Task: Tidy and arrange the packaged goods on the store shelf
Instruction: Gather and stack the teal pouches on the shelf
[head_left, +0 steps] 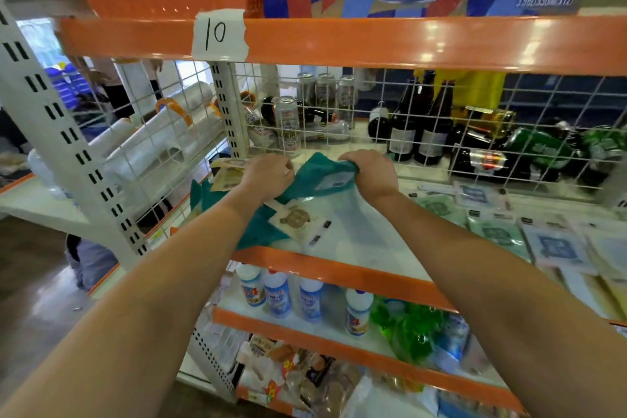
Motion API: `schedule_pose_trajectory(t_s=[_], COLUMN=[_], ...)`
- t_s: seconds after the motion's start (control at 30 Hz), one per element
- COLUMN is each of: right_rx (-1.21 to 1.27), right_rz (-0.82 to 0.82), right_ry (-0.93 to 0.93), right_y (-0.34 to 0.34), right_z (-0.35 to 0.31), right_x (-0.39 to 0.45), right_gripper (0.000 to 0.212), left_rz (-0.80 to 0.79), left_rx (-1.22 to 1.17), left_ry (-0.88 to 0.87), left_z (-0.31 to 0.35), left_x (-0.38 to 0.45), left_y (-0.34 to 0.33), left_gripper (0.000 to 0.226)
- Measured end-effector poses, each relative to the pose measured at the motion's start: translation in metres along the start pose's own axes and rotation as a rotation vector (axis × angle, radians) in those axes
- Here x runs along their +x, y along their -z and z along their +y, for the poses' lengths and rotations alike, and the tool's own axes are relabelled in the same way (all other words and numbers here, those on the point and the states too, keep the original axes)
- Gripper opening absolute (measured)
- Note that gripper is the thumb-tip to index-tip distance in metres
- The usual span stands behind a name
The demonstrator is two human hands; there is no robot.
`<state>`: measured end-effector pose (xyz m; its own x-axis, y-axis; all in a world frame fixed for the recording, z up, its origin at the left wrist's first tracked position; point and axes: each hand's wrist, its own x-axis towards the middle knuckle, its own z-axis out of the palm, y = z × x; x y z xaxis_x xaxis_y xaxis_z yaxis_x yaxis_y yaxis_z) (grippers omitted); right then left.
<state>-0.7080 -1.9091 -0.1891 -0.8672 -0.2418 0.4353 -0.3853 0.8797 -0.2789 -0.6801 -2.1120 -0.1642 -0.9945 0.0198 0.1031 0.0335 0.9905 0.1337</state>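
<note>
A teal packaged item [319, 176] in clear plastic is held up over the white shelf [369, 248]. My left hand [269, 175] grips its left top edge and my right hand [371, 173] grips its right top corner. A second teal package [258, 234] with a beige label lies under it near the shelf's orange front lip. Another teal package [200, 193] and a beige card pack [227, 176] sit at the shelf's left end. Flat packets [492, 234] in green, blue and white lie in rows on the right of the shelf.
A wire mesh back panel [407, 119] stands behind the shelf, with cans [287, 124] and dark bottles [420, 125] beyond it. An orange beam [373, 42] with a "10" label runs overhead. White bottles [278, 293] stand on the shelf below. A person's legs show at far left.
</note>
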Motion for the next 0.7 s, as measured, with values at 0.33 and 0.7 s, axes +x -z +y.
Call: schedule_pose_trajectory(t_s=[0.33,0.7], right_rx=[0.159,0.112], right_rz=[0.067,0.016], right_ry=[-0.077,-0.108], right_y=[0.037,0.059], right_z=[0.028,0.070], right_x=[0.003,0.003], right_gripper=[0.040,0.040], left_rz=[-0.194,-0.364], left_rx=[-0.113,-0.476], left_ry=[-0.055,-0.094], left_z=[0.043,0.097], left_x=[0.014,0.017], left_y=[-0.012,-0.020], left_gripper=[0.042,0.040])
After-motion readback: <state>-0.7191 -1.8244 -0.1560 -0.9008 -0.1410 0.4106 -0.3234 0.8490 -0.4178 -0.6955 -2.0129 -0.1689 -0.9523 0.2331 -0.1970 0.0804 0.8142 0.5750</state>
